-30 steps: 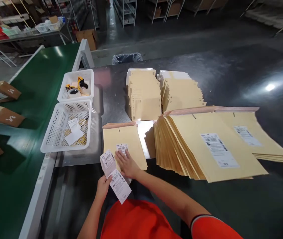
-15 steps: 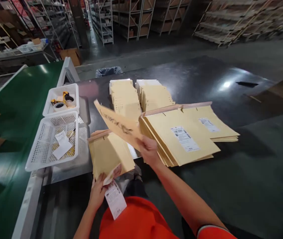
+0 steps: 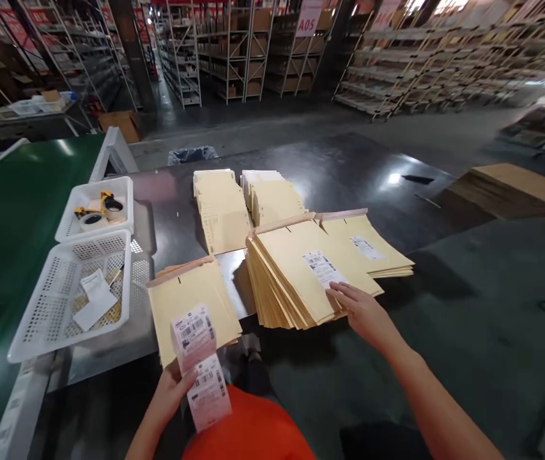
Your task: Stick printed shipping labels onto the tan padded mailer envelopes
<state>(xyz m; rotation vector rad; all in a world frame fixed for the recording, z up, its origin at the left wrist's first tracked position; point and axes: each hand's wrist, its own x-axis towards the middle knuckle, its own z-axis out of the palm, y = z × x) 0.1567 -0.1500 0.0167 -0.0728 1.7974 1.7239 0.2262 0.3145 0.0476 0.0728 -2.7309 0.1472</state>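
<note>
A strip of printed labels [image 3: 209, 391] hangs from my left hand [image 3: 175, 388], its upper part lying over the near edge of a small pile of yellow envelopes [image 3: 164, 303]. My right hand [image 3: 361, 310] has its fingers stretched out at the label on the top envelope of a thick, fanned stack [image 3: 291, 255]. Beside that stack, to the right, is another set of envelopes [image 3: 349, 227] with a white label on top. Two rows of smaller yellow envelopes [image 3: 224, 223] [image 3: 276, 198] stand behind, at the middle of the table.
White baskets hold tape dispensers [image 3: 128, 223] and slips of paper [image 3: 45, 306]. Left of them runs a green conveyor [image 3: 37, 185]. A cardboard piece [image 3: 521, 182] lies at the table's right. Behind the table are a lined bin [image 3: 190, 155] and shelving racks.
The envelope that my right hand held is no longer in it, and that hand has moved right to the stack's label. The label strip has been raised over the left pile. The view has shifted.
</note>
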